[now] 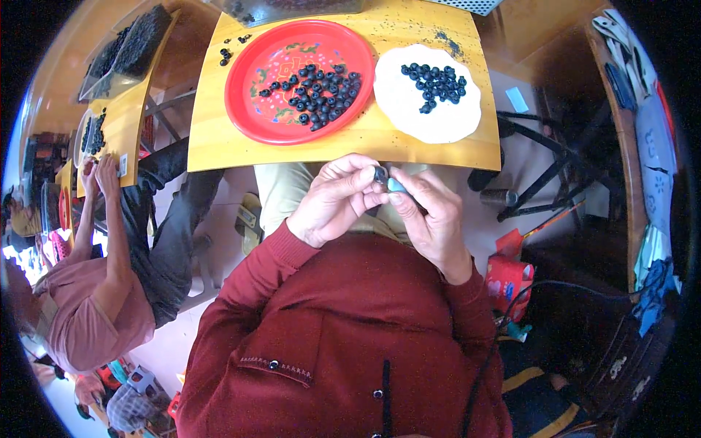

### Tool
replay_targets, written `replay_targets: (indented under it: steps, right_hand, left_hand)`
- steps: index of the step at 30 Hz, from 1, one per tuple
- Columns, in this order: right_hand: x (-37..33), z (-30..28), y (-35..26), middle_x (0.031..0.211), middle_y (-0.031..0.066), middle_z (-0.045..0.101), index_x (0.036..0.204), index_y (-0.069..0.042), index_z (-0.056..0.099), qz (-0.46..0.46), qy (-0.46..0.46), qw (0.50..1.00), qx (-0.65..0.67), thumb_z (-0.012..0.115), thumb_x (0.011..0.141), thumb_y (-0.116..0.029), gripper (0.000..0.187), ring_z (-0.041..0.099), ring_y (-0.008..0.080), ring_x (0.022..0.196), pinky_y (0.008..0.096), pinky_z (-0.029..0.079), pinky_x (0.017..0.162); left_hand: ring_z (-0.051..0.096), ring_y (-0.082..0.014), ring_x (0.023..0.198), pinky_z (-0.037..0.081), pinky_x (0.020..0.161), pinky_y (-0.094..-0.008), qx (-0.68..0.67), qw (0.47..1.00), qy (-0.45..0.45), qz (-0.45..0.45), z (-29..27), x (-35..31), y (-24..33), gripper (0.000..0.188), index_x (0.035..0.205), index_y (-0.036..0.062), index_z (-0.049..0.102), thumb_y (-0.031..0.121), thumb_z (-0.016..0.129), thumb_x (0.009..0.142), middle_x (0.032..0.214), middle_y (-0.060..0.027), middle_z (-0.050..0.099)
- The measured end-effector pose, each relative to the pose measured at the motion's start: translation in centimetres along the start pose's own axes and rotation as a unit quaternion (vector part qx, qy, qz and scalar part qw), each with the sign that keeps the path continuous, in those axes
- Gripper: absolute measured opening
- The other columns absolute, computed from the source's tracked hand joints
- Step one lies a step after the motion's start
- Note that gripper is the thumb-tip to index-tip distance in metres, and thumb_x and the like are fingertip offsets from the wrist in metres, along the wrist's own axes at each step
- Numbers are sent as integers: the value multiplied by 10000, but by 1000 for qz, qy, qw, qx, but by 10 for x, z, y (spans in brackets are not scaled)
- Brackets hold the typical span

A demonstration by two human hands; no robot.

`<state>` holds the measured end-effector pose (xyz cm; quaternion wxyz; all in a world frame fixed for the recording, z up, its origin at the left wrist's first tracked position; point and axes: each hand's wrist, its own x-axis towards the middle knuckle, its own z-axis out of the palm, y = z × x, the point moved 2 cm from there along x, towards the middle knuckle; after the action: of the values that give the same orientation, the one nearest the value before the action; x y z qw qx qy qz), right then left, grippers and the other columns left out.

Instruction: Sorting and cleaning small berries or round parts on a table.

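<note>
Just in front of the table's near edge, my left hand [337, 193] pinches a dark round bead [380, 175] between thumb and fingers. My right hand [436, 210] is closed on a small tool with a light-blue handle [396, 185], its end close against the bead. The tool's tip is too small to make out. On the table, a red round tray [243, 109] with a printed pattern holds many dark round beads [321, 95]. To its right, a white scalloped plate [409, 120] carries a smaller cluster of similar beads [438, 82].
Loose beads [225, 55] lie left of the tray on the yellow table [212, 139]. Dark crumbs [449, 44] are scattered behind the plate. A clear bin [285, 9] stands at the far edge. At left, another person [102, 292] works at a similar table.
</note>
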<state>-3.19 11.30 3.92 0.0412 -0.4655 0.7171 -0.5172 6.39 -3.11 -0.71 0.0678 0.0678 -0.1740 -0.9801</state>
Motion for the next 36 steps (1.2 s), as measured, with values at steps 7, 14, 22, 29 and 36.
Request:
replay_targets:
  steps: [7,14,22,29,36]
  right_hand:
    - [1,-8,3,828,146,651,1096,19,677,9,-1,1000,-11,694,887,-112,248,649,273,703,348,507,632]
    - [1,-33,10,865,150,660,1135,37,669,100,23,995,-4,658,928,-140,272,648,258,765,332,496,709]
    - [2,-17,6,925,172,681,1106,69,657,37,11,994,107,669,929,-151,282,684,267,825,330,520,730]
    - [1,-18,3,929,171,678,1110,73,651,31,1,992,125,668,932,-148,284,680,255,833,325,519,730]
    - [-13,-28,18,887,160,668,1110,65,657,74,31,991,103,664,933,-155,283,663,236,794,319,504,707]
  left_hand:
    - [648,-170,848,572,817,-350,68,997,-30,24,10,-3,2,127,1058,31,667,77,633,945,959,-98,668]
    - [626,-175,835,561,814,-351,73,995,-54,32,21,-3,2,128,1056,32,663,99,629,952,937,-108,641]
    - [639,-160,853,565,842,-359,61,998,0,13,14,-1,-3,145,1084,49,654,111,626,956,931,-63,654]
    - [651,-147,857,574,800,-328,107,994,31,16,21,-3,-4,141,1074,42,658,92,646,943,935,-60,672]
    - [658,-121,780,530,735,-255,640,691,128,310,38,10,57,99,957,-3,712,55,722,878,903,-84,720]
